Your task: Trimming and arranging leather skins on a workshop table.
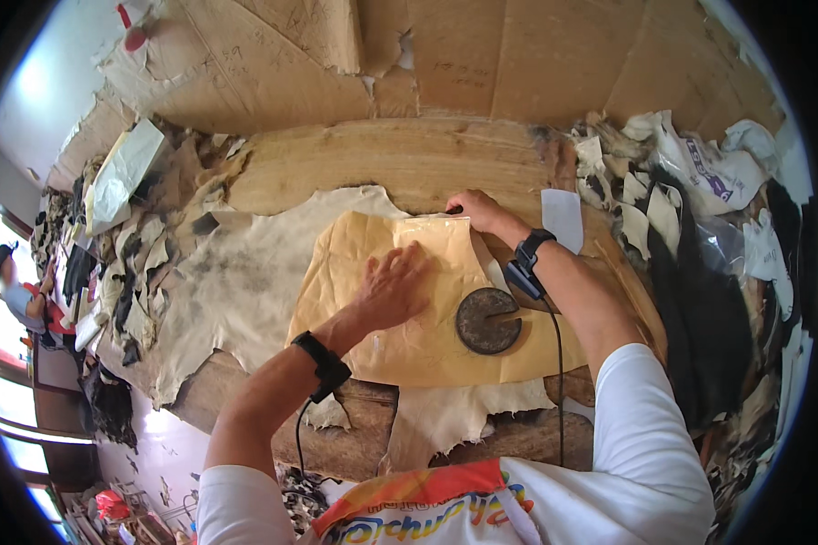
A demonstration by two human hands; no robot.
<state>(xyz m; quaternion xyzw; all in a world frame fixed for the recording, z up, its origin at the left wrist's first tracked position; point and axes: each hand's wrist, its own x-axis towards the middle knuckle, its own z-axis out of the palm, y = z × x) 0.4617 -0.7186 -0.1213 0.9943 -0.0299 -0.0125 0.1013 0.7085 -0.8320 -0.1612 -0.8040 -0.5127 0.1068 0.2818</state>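
Note:
A large yellow-tan paper sheet [373, 354] lies over a pale hide [236, 272] on the wooden work table. On top of the sheet, near its far edge, is a smaller glossy tan pattern piece [450, 243]. My left hand [393, 286] rests flat with fingers spread, pressing on the paper and the near part of that piece. At the piece's far right corner my right hand [478, 211] is closed around a small dark object, mostly hidden by the fingers. A round, dark slotted weight [488, 321] sits on the sheet, nearer me and to the right.
Leather scraps [145, 272] heap up at the left, along with a pale folded sheet [125, 177]. More scraps and plastic bags [709, 173] crowd the right side. A white paper piece [563, 220] lies beyond my right wrist. Cardboard [536, 64] lines the back. Another person [23, 295] stands far left.

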